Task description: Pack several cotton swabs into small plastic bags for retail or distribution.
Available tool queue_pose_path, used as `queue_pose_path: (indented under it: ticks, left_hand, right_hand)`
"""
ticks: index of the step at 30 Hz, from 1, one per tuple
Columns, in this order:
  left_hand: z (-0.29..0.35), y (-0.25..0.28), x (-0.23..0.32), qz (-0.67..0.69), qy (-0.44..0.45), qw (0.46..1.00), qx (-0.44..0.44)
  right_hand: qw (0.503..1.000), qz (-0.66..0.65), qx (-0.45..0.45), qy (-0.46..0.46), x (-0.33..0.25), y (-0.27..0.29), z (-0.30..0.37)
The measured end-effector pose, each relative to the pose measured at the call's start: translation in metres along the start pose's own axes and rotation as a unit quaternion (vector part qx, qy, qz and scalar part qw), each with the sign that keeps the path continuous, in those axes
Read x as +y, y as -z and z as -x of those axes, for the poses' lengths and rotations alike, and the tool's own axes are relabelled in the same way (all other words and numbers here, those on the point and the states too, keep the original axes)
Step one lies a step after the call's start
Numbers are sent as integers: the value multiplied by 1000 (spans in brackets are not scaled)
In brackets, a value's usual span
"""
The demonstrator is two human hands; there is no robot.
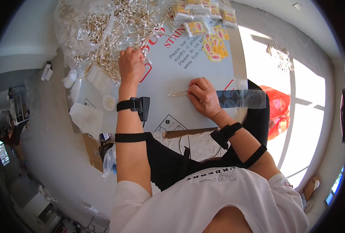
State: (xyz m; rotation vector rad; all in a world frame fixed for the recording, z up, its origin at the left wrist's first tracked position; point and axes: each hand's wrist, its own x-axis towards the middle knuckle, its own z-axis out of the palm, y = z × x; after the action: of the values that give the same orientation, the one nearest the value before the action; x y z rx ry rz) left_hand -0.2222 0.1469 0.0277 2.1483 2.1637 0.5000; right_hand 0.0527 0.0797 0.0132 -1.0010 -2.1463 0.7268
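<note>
A big loose pile of cotton swabs (135, 19) covers the far left of the grey, printed board. At its near edge is my left hand (131, 64), fingers curled closed. A small white piece shows beside its fingertips, but what they grip is hidden. Nearer to me and to the right, my right hand (203, 95) is closed around a few cotton swabs (177, 94), whose ends point left from the fingers. Beneath that hand's wrist, a clear plastic strip (250, 99) reaches past the board's right edge.
Filled swab packets (195, 28) lie at the far right, beside yellow cards (216, 46). A clear bag of swabs (89, 29) stands far left. A small round white container (109, 103) and white sheet (86, 116) lie near left. A red bag (278, 110) is on the floor.
</note>
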Motion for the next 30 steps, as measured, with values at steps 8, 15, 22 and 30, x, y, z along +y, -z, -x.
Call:
queue_pose_path:
  ticks: [8,15,22,30]
  left_hand:
    - [83,43,43,244,142,949,-142]
    - [169,43,91,309,116,902,-277]
    - [107,11,65,287,164,943,39]
    - [10,-18,49,-82,220,965,115]
  right_hand:
    - [1000,-21,10,-15,3,-2,4]
    - [999,-31,25,-21,6,-5,2]
    - [1000,9,16,-13,0,-2,0]
    - [1000,-1,1,-27,1,-2,2]
